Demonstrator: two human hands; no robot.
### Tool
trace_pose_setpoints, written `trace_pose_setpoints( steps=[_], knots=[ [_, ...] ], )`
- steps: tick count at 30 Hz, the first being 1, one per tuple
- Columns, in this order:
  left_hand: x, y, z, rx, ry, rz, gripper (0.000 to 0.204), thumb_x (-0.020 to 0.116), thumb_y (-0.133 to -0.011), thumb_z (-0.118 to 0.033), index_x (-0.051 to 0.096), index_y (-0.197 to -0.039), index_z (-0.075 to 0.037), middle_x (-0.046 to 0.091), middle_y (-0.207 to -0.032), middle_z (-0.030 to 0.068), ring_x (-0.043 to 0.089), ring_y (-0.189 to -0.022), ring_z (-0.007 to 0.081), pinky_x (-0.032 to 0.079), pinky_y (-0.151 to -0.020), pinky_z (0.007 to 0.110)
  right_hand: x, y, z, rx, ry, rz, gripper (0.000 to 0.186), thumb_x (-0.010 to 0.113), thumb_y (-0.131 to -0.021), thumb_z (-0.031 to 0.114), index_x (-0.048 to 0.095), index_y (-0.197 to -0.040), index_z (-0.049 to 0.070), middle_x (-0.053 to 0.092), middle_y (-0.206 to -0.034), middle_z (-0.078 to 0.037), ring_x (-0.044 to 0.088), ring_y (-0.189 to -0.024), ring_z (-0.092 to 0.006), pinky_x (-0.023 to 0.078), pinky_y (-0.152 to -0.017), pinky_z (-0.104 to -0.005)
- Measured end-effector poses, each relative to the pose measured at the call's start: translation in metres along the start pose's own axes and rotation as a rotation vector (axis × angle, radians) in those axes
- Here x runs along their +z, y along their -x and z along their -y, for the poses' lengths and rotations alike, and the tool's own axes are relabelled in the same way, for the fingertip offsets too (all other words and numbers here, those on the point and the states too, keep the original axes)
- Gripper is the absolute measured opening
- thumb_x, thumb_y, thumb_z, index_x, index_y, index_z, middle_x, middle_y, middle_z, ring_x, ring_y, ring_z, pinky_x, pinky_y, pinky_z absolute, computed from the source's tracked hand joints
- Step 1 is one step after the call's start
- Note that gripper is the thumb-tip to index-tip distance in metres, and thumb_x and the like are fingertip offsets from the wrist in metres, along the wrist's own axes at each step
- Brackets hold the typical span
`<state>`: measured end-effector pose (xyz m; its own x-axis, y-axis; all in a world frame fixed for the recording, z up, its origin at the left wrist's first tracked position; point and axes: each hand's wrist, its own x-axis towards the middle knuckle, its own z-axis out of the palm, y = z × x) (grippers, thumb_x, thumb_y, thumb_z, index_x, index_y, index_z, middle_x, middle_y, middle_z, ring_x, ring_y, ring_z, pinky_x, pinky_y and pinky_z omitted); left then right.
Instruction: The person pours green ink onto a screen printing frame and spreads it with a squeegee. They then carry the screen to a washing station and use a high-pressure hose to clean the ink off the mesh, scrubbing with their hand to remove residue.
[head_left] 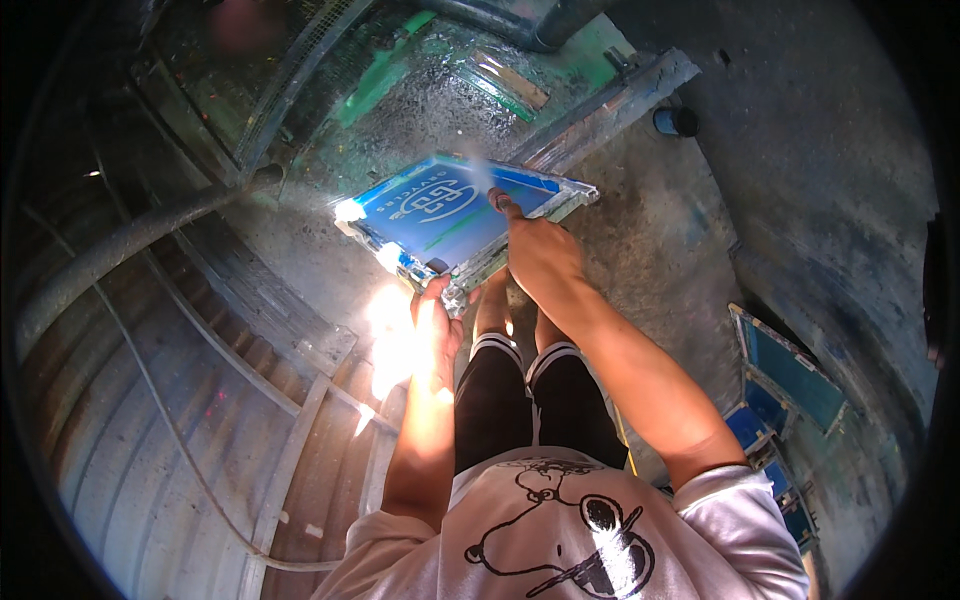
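Observation:
A screen-printing frame (450,238) with blue mesh and pale lettering is held tilted in front of me, its rim crusted with paint. My left hand (437,318) grips its near left corner, the fingers wrapped round the edge. Over the right part of the mesh, my right hand (540,255) is closed round what looks like a small reddish spray nozzle (497,198). A pale mist rises past its tip across the mesh. My fingers cover most of the nozzle, and no hose shows clearly.
A paint-stained ledge (610,115) runs behind the frame, near a dark cup (675,122). Several framed screens (790,365) lean at the right. A thick pipe (120,250) and corrugated sheeting (130,450) lie left. Bright sunlight washes out the area beside my left hand.

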<state>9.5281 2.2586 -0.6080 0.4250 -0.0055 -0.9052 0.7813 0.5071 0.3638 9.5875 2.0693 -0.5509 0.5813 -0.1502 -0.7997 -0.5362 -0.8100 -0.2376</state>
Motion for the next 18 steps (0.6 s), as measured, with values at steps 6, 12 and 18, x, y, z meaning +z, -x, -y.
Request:
trace_pose_setpoints(
  steps=[6,12,18],
  knots=[
    [0.005,0.004,-0.002,0.021,-0.011,-0.033,0.035,0.054,-0.092,-0.009,0.051,-0.124,0.005,0.061,-0.12,0.0187,0.064,-0.107,0.034,0.058,-0.089,0.051,0.005,-0.005,0.018,-0.03,0.046,0.0,0.047,0.049,-0.096,0.01,0.041,-0.143,0.006,0.071,-0.097,-0.021,0.07,-0.095,-0.0373,0.058,-0.078,-0.0464],
    [0.004,0.002,-0.001,0.034,-0.001,-0.021,0.029,0.055,-0.091,-0.01,0.053,-0.116,0.005,0.062,-0.115,0.0182,0.065,-0.101,0.0333,0.06,-0.086,0.049,0.015,-0.01,0.024,-0.011,0.051,0.017,0.049,0.049,-0.097,0.01,0.04,-0.145,0.008,0.071,-0.095,-0.021,0.072,-0.092,-0.0351,0.059,-0.075,-0.0448],
    [0.004,0.002,-0.001,0.04,-0.007,-0.023,0.023,0.055,-0.091,-0.009,0.054,-0.111,0.004,0.063,-0.11,0.0177,0.067,-0.097,0.0324,0.061,-0.082,0.047,0.02,-0.015,0.021,-0.001,0.04,0.016,0.049,0.047,-0.098,0.011,0.039,-0.146,0.009,0.071,-0.092,-0.021,0.072,-0.09,-0.0348,0.059,-0.073,-0.0448]
  ],
)
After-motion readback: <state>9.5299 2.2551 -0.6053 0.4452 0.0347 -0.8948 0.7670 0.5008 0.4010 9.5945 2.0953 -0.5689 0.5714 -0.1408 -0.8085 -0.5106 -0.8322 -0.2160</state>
